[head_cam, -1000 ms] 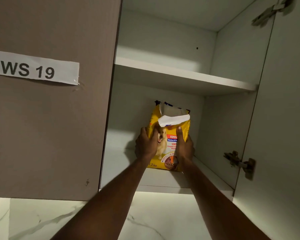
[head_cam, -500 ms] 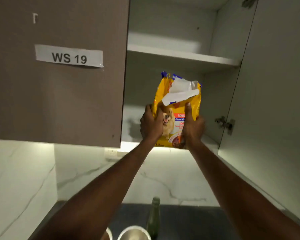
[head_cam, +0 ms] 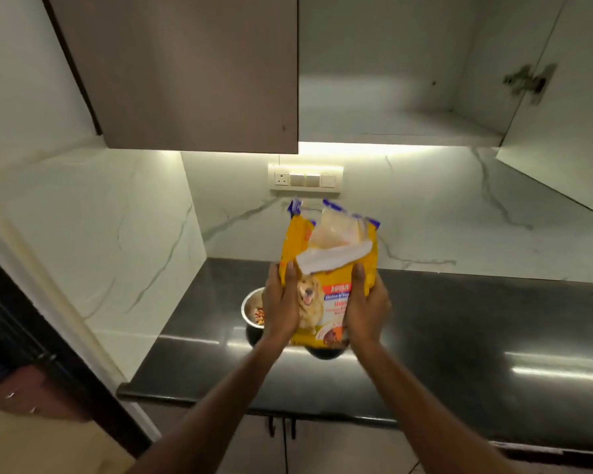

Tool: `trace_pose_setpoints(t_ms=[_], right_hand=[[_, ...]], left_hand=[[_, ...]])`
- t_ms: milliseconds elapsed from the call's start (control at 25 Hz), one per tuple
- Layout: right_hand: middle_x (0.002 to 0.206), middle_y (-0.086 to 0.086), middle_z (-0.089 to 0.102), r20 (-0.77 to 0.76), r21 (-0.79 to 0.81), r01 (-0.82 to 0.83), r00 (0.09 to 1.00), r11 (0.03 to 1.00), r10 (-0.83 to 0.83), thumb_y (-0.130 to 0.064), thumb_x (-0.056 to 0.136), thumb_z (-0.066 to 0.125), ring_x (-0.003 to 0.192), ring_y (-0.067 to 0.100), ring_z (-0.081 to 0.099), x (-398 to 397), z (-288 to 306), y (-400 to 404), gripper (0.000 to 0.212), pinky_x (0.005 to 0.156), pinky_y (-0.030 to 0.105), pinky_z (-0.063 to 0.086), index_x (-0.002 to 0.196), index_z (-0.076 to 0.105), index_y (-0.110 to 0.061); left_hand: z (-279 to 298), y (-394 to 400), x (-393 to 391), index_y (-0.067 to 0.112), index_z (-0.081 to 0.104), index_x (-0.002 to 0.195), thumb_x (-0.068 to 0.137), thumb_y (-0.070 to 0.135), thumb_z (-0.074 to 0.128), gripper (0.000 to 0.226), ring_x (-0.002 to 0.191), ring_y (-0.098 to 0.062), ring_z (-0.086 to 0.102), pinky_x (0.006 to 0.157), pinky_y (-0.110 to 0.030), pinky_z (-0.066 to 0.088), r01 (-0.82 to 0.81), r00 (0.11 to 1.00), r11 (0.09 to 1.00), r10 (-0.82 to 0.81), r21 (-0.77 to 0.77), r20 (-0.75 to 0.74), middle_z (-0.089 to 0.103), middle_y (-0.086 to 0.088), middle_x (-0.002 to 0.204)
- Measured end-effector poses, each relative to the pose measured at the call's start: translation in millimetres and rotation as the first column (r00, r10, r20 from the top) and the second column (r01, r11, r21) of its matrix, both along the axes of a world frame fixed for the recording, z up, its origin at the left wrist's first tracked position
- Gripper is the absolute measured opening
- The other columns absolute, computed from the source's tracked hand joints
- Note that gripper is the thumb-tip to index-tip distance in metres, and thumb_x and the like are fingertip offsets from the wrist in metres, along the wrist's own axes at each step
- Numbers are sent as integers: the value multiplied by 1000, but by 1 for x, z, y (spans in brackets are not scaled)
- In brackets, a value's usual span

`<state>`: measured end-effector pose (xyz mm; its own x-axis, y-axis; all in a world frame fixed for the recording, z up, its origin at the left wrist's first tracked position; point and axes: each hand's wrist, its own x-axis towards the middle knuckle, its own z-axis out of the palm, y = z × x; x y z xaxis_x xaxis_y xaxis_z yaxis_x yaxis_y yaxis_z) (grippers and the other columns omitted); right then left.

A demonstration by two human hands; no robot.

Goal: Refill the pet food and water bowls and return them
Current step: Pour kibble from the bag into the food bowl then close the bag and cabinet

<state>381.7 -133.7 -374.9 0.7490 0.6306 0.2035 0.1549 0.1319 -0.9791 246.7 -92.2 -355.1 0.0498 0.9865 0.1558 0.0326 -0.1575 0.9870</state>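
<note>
Holding the yellow pet food bag (head_cam: 326,278) upright between both hands, out in the open above the dark countertop (head_cam: 459,336), no longer on the lower shelf of the open wall cabinet (head_cam: 384,97) where it stood a second ago. Left hand (head_cam: 283,304) wrapped round the bag's left edge, thumb pressed flat on the printed front, remaining fingers hidden behind the bag; right hand (head_cam: 367,307) clamped on the right edge in the same way. Torn top folded partly open, white lining showing. Sitting directly below and just behind the bag, a steel bowl (head_cam: 254,311) on the countertop, a little kibble visible inside. Peeking out under the bag's bottom edge, a second dark rounded shape, possibly the other bowl, too hidden to tell. Cabinet door (head_cam: 562,131) left swung open on the right. Meaning for the task: supply fetched and brought right over the bowl, so pouring looks like the next step, needing a tilt of the open mouth toward the steel bowl. Filling not yet begun; water and the return of both bowls remaining.
</note>
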Motion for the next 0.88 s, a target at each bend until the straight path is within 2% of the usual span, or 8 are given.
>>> trace_pose_setpoints(t_ms=[160,320,440,560,640,720,800,880], right_hand=[[95,2,82,-85,-132,-120,990,984,109,-52,106,51,79,13,81,-32,-97,3,47,71,34,69,122,69,-11],[100,-1,83,-159,-213,-198,973,957,166,-37,109,50,86,14,82,-48,-150,31,34,68,22,65,124,69,-13],[99,0,84,-201,-258,-241,960,935,192,-30,112,49,91,20,82,-48,-177,42,25,74,30,68,119,71,-20],[103,-7,83,-190,-325,-261,960,909,207,-46,105,54,94,18,82,-43,-205,38,34,82,40,68,119,73,-21],[110,-11,82,-179,-341,-279,957,898,229,-56,101,57,102,16,80,-41,-206,31,40,87,35,67,124,71,-26],[118,-12,80,-148,-318,-281,958,905,245,-41,110,57,112,14,76,-38,-191,27,27,93,27,63,130,69,-28],[119,-8,77,-51,-260,-166,986,951,158,-34,107,56,114,16,73,-31,-162,28,28,94,30,61,129,70,-23],[111,-4,76,194,-183,-1,980,983,37,-22,105,61,104,15,73,-28,-123,35,19,87,30,60,118,73,-16]], left_hand=[[-119,10,-43,42,48,148,95,80,47,66,121,-22,72,100,-48,62,31,999,964,-22,-265,37,69,-2,139],[-173,34,-62,27,51,139,106,52,44,42,114,-29,77,96,-58,62,90,992,934,-54,-345,114,76,-6,129],[-206,50,-76,25,52,139,110,49,42,38,117,-33,76,96,-64,60,145,986,918,-105,-369,128,75,-8,130],[-240,54,-92,36,52,140,103,63,50,46,123,-32,72,98,-64,59,190,981,922,-189,-338,36,70,-6,137],[-247,53,-101,42,46,148,99,69,52,56,132,-29,66,101,-60,59,246,965,917,-261,-313,-7,62,-4,147],[-235,50,-111,39,36,158,99,71,48,68,145,-23,54,113,-56,53,252,956,937,-279,-241,-86,49,1,159],[-205,53,-116,33,31,161,100,72,43,73,153,-16,43,122,-40,43,150,974,985,-162,-86,-156,38,9,167],[-158,59,-106,31,38,155,104,58,47,58,148,-14,47,116,-30,45,14,984,987,15,160,-177,44,16,160]])
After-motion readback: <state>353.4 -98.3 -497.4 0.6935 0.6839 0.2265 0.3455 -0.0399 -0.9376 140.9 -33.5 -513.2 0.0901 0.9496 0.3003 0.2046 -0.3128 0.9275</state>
